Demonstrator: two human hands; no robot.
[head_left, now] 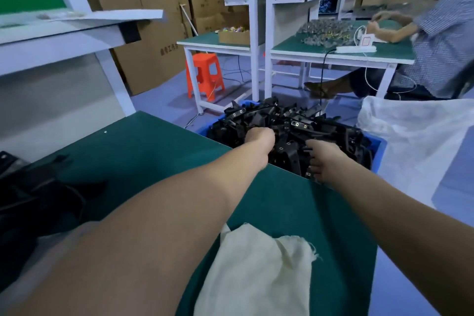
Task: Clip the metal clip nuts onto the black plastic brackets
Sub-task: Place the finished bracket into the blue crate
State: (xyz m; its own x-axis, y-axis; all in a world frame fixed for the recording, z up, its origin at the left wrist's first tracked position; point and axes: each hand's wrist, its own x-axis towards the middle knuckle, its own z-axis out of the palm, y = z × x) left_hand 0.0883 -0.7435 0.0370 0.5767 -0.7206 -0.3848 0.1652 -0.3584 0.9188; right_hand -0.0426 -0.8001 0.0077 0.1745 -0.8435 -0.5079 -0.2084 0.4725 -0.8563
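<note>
A blue bin (379,146) beyond the far edge of my green table is heaped with black plastic brackets (295,120); small metal clip nuts show on several of them. Both my arms reach over the table edge into the heap. My left hand (259,137) is curled down among the brackets with its fingers buried. My right hand (324,159) lies on the pile with fingers bent down between brackets; its fingertips are hidden. I cannot tell whether either hand holds a bracket.
A cream cloth (256,272) lies on the green table (159,151) near me. More black parts (30,187) sit at the table's left. A white sack (415,136) stands right of the bin. An orange stool (204,75) and another person at a bench (441,41) are beyond.
</note>
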